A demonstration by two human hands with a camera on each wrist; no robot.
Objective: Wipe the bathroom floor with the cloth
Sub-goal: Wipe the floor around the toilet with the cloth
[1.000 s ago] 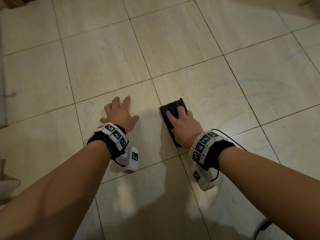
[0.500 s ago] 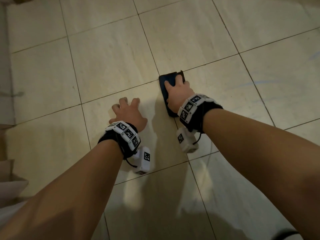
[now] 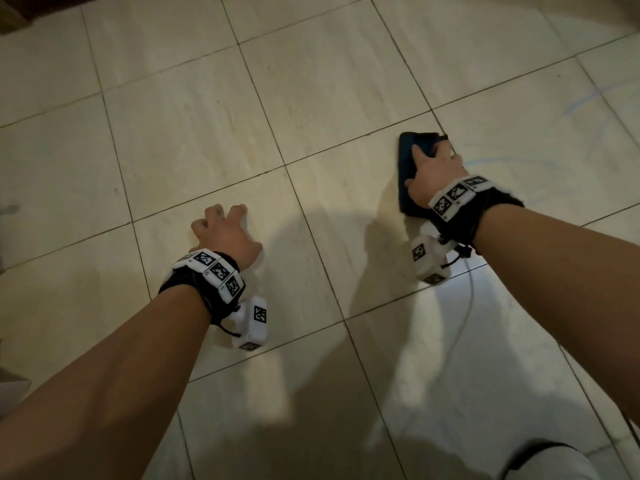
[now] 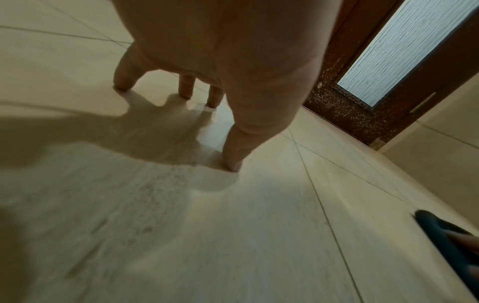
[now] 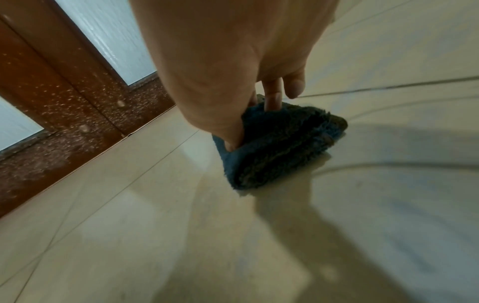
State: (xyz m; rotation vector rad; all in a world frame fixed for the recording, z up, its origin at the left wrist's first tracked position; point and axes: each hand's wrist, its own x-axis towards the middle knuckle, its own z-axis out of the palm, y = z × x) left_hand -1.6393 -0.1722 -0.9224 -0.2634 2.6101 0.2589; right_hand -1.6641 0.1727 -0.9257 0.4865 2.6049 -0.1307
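The right hand [image 3: 434, 174], right of centre in the head view, presses and pinches the folded dark blue cloth [image 3: 408, 168] flat on the glossy floor tiles [image 3: 194, 133], while the left hand [image 3: 225, 233] props on spread fingertips and could slip if that tile is damp.

No readable text, brand or nos. anywhere. Only signs: b/w square code markers on the left wristband [image 3: 217, 270] and its camera block [image 3: 255, 323], same on the right wristband [image 3: 457, 194] and its block [image 3: 427, 259]. Patterns only, no letters legible. Cloth, floor, door: no labels.
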